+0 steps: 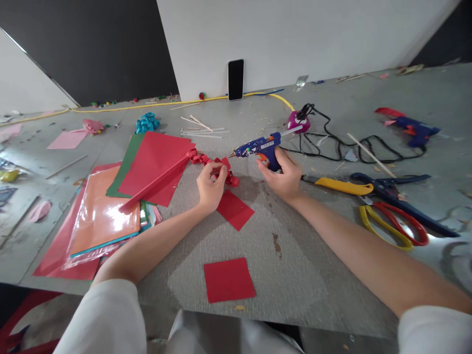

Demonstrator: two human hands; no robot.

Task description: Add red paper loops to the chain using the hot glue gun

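Red paper [225,162] is pinched in my left grip [211,187]; my right grip [285,174] holds the blue glue gun [254,146], long axis running leftward, nozzle [231,156] just beside that paper.

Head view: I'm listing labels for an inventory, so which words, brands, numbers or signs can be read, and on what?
None can be read.
Glue gun in the right hand: printed white label, too small to read.
Purple object: white marks, too blurred to tell if they are writing.
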